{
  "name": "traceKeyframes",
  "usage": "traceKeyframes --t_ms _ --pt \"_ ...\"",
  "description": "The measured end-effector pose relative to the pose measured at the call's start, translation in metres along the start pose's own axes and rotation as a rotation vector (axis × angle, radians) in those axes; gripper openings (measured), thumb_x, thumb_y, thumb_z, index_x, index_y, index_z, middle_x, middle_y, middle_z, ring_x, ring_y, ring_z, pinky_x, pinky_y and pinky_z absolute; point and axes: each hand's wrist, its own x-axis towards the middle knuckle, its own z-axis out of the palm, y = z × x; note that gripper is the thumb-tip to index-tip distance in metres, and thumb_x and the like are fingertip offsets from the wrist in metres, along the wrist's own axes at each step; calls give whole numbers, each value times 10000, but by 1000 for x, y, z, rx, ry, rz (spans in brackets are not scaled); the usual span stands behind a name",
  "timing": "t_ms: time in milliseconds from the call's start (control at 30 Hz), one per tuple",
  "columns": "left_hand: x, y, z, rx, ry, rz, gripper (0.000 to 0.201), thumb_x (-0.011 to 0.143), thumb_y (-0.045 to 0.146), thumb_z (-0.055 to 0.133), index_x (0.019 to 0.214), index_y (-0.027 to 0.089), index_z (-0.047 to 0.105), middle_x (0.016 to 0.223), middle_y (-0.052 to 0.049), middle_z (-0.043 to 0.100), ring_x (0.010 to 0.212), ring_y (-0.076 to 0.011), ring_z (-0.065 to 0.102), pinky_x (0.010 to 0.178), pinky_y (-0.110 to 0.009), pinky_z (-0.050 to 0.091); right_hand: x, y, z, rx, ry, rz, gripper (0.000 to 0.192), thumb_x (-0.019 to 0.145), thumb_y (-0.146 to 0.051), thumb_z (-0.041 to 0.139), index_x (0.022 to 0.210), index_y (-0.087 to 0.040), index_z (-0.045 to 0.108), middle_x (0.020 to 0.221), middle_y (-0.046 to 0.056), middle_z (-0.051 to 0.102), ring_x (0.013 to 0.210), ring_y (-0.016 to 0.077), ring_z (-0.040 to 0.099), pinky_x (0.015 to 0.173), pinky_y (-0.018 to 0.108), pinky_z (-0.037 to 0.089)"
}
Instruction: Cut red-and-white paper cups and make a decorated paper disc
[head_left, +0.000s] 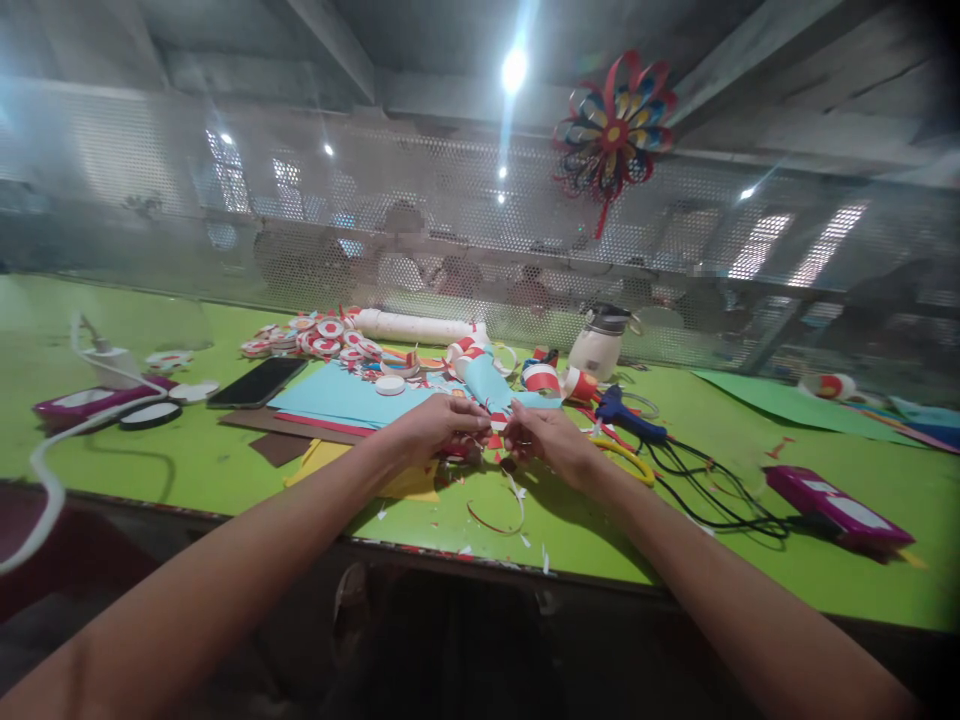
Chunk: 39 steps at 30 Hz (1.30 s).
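My left hand (442, 422) and my right hand (546, 440) meet over the green table, fingertips nearly touching. Both are closed in a pinch on a small red and white paper piece (495, 424), partly hidden by the fingers. Just behind them lies curled light-blue paper (487, 380). Left of my left hand is a stack of blue paper sheets (337, 395), with yellow paper (405, 484) under the wrist. A thin curled paper strip (517, 505) and small scraps lie below the hands.
A blue-handled glue gun (630, 415) and black cables lie to the right, near a purple box (840, 508). Behind stand a kettle (598, 345) and a white roll (420, 326). A phone (256, 382) and red-white discs (326, 338) are left. A perforated screen (465, 220) borders the back.
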Motion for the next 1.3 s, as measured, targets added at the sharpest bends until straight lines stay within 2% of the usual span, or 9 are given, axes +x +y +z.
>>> traceKeyframes --t_ms 233,400,633,867,1067,1300 --pt "0 1 1 47 6 12 204 650 257 757 745 106 657 653 -60 633 546 -94 531 567 -260 423 -3 -5 2 -133 18 -23 313 706 -435 709 608 -161 593 515 -29 540 446 71 444 454 226 320" --pt "-4 6 5 45 11 -16 179 660 246 738 722 107 645 654 -74 638 558 -101 536 566 -258 418 -3 -5 1 -136 29 -26 304 687 -440 712 624 -161 609 515 -31 549 447 75 448 462 232 324" --pt "-2 6 5 14 48 -42 263 743 370 662 722 109 634 748 -106 660 644 -136 591 559 -240 421 -3 -4 1 -134 19 -34 276 706 -404 697 625 -158 601 528 -32 546 449 75 451 472 234 320" --pt "-2 5 3 67 -52 -39 204 705 292 714 692 114 616 642 -57 634 464 -55 452 509 -226 365 -3 -5 -1 -157 -24 -41 249 727 -385 677 661 -150 628 536 -28 545 465 76 452 481 236 306" --pt "-2 3 2 89 51 -8 206 665 285 750 727 122 641 678 -64 642 510 -88 520 514 -242 397 -2 -3 -3 -80 -58 -27 273 730 -404 686 651 -151 617 589 -22 555 485 76 469 498 241 339" --pt "-2 3 2 74 48 18 217 662 295 752 742 118 656 617 -49 616 531 -111 537 549 -276 450 -2 -3 -1 -129 -7 -33 247 730 -393 693 690 -153 648 556 -22 549 466 75 449 476 244 302"
